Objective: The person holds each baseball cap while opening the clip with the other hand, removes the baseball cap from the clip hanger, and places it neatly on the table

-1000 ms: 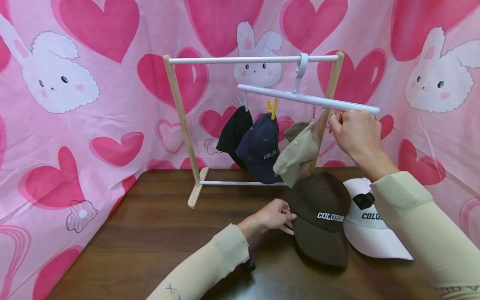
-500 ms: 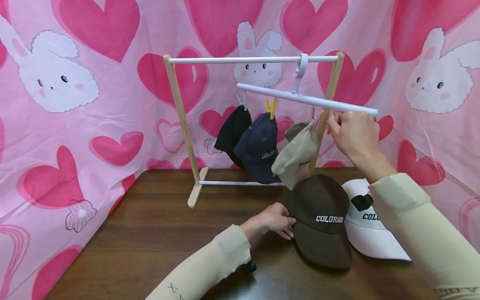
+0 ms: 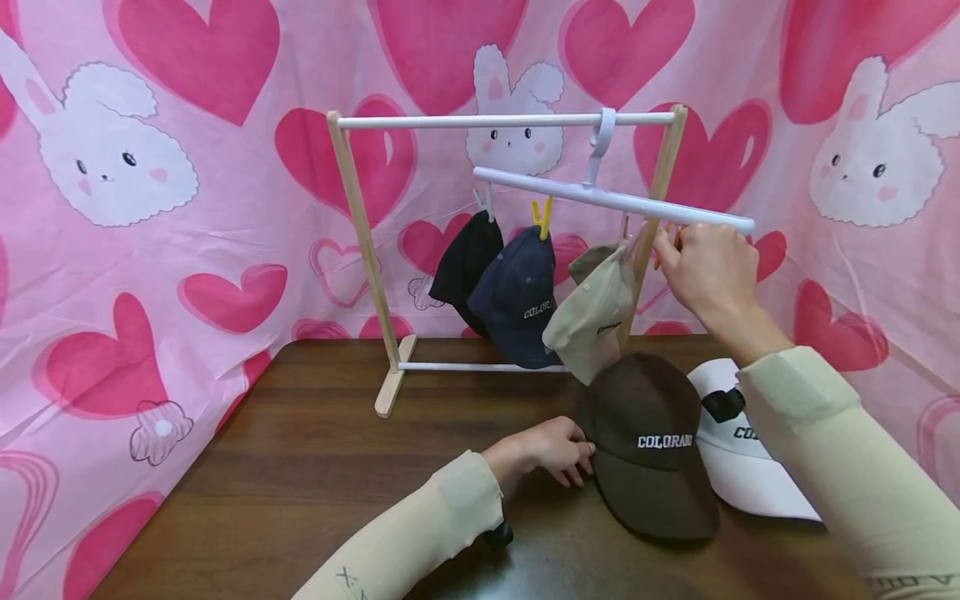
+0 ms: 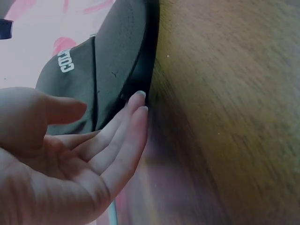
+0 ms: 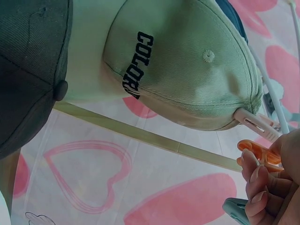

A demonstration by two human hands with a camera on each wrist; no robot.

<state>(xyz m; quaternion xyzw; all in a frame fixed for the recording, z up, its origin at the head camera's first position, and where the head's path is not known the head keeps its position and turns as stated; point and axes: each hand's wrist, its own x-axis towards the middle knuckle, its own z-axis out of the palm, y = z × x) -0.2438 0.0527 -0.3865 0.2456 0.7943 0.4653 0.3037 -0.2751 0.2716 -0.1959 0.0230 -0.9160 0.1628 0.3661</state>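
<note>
the left hand (image 3: pixel 551 450), fingers straight, steadies the brown cap (image 3: pixel 648 446) on the bench (image 3: pixel 300 467), while the right hand (image 3: pixel 708 271) pinches an orange clip (image 5: pixel 260 152) open under the hanger bar (image 3: pixel 615 198).

dark wooden table (image 3: pixel 300 467) with brown cap (image 3: pixel 645 442), white cap (image 3: pixel 757 475), rack (image 3: pixel 390 392)

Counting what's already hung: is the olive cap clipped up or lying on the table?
Clipped up: the olive cap hangs from a pale clip, clear of the table.

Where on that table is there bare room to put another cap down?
The table's left half is bare, from the rack's foot forward to the left hand. The right side is crowded: brown cap, white cap, with hanging caps above.
</note>
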